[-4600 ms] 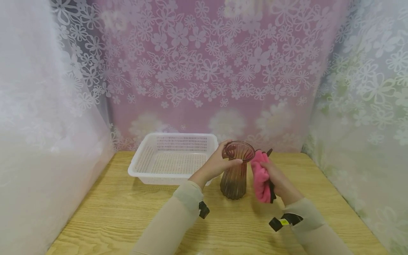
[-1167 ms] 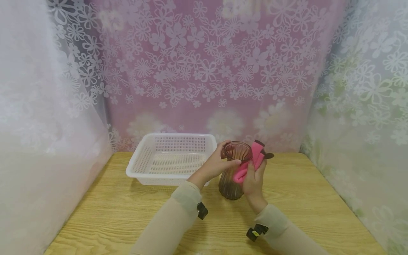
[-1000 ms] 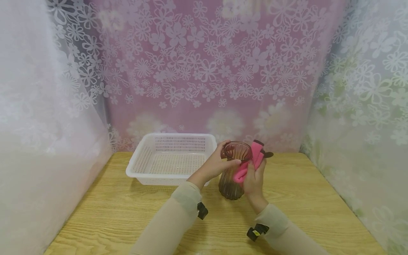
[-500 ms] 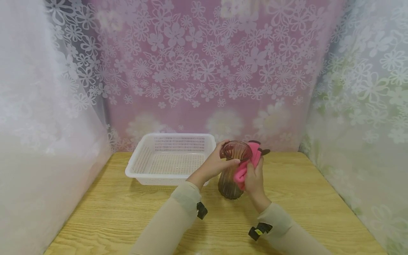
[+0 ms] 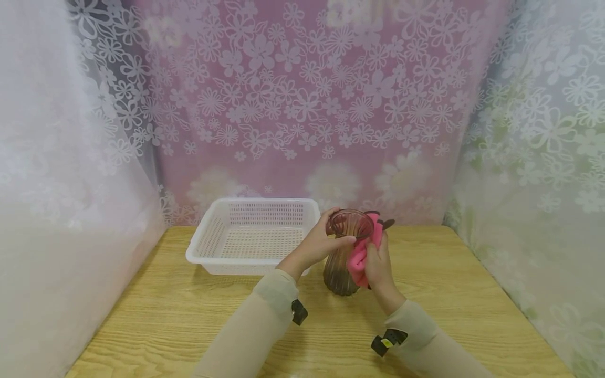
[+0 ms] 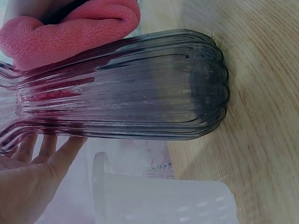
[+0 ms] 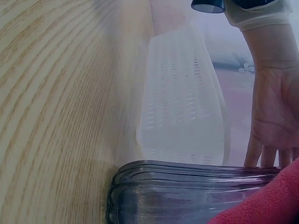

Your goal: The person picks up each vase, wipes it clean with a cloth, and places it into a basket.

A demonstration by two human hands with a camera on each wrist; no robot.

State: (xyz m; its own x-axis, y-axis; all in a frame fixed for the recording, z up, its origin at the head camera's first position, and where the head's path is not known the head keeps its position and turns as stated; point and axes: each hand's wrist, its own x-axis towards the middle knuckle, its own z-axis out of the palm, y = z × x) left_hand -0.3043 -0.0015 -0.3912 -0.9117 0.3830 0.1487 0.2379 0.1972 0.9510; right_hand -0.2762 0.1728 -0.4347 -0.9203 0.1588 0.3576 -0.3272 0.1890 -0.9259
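Note:
A ribbed glass vase (image 5: 341,270), reddish at the rim and smoky grey at the base, stands on the wooden table. My left hand (image 5: 315,245) grips its neck from the left, thumb across the front below the rim. In my right hand (image 5: 379,266) is a folded pink cloth (image 5: 359,262) with dark brown edging, pressed against the vase's right side. The left wrist view shows the fluffy cloth (image 6: 70,32) lying along the vase's upper body (image 6: 140,88). Most of my right fingers are hidden behind the cloth.
Left of the vase a white perforated plastic basket (image 5: 255,266) stands on the table (image 5: 189,325), close to my left forearm. Flower-patterned curtains (image 5: 302,105) enclose the table at the back and both sides.
The cloth was held apart from the vase at first and now lies against it. Over the last second my right hand has turned slightly and the cloth has shifted downward along the glass.

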